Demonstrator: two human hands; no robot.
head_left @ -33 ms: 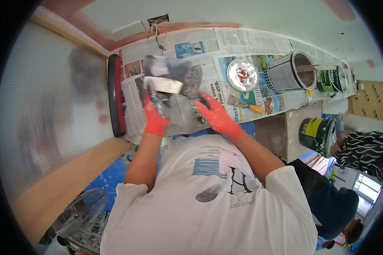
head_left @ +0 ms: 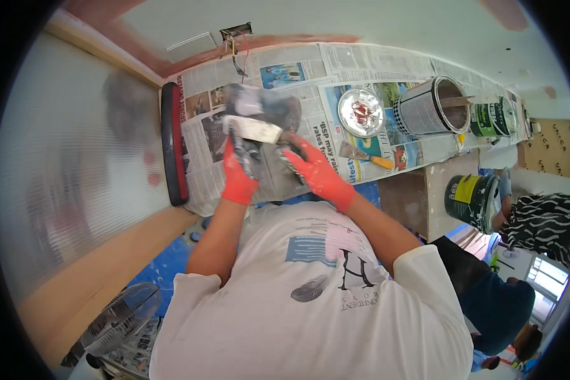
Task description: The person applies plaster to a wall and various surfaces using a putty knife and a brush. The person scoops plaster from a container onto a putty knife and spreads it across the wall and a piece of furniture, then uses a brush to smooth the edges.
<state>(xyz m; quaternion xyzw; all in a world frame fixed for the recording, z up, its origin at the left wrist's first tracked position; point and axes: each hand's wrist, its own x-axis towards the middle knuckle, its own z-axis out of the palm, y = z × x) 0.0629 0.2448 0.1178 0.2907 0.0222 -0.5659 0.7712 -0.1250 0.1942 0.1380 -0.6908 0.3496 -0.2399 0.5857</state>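
Observation:
Both my hands wear coral-red gloves with dark grey fingers and palms. My right hand (head_left: 311,168) is closed round the dark handle of a wide scraper (head_left: 253,130), whose pale rectangular blade points left. My left hand (head_left: 242,166) is closed at the blade's left end, its fingers partly smeared by motion. Just beyond the blade is a dark, white-smeared mass (head_left: 266,104), blurred, so its kind cannot be told. Under all this lie newspaper sheets (head_left: 202,136). Right of my hands rests a putty knife (head_left: 367,156) with a yellow handle.
A round paint lid (head_left: 361,112) lies beyond the putty knife. An open tin (head_left: 427,109) with a stick across it and a green tub (head_left: 484,119) stand right. A black-and-red bar (head_left: 173,142) edges the left. Loose wires (head_left: 236,58) hang from the wall. Another person's patterned clothing (head_left: 541,225) shows right.
My hands and the scraper have shifted slightly to the right, and the blade sits a little lower. The dark mass has moved the same way. The tins and lid have stayed put.

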